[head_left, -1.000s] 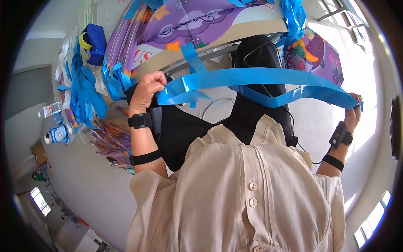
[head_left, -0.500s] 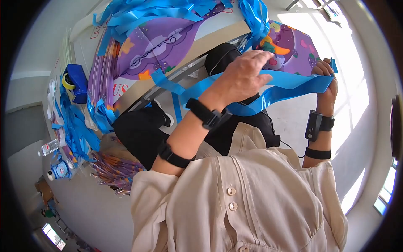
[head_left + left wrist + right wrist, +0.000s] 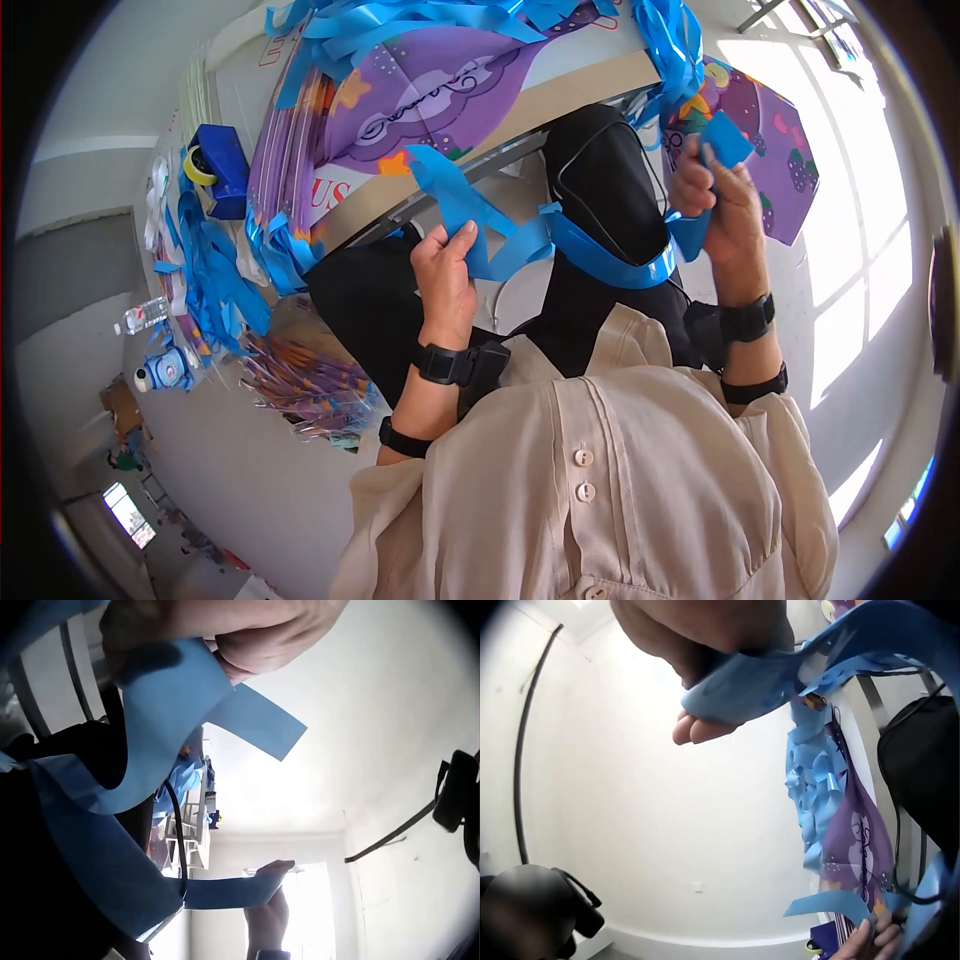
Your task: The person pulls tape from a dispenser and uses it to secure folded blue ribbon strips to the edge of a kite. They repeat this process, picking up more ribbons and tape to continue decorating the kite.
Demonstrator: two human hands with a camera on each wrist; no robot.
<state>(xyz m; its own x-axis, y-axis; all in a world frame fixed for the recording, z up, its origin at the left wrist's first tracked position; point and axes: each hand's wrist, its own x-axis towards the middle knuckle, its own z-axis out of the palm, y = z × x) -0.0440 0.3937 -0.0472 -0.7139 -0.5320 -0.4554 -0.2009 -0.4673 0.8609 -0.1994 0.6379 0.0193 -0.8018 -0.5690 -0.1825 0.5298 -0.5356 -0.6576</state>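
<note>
A glossy blue ribbon (image 3: 595,248) spans the space over the person's lap, sagging between the two hands. The left hand (image 3: 447,280) pinches it between thumb and fingers, with a free end rising past the fingertips. In the left wrist view the ribbon (image 3: 161,712) drops in a loop from the left hand (image 3: 247,630). Opposite, the right hand (image 3: 728,215) grips the ribbon's other part, and a short flat end stands above its thumb. The right wrist view has the ribbon (image 3: 739,690) lying across the curled fingers of the right hand (image 3: 712,630).
Ahead is a table (image 3: 590,85) bearing a purple printed sheet (image 3: 430,90) and heaped blue ribbons (image 3: 400,25). A blue tape dispenser (image 3: 222,165) stands at left. Another purple sheet (image 3: 785,150) is at right. Plastic-wrapped bundles (image 3: 310,390) lie lower left, near a bottle (image 3: 142,316).
The hands first held the ribbon stretched wide; the left hand then crossed toward the right with fingers extended. Now it is back at left, pinching the ribbon, and the right hand has come inward.
</note>
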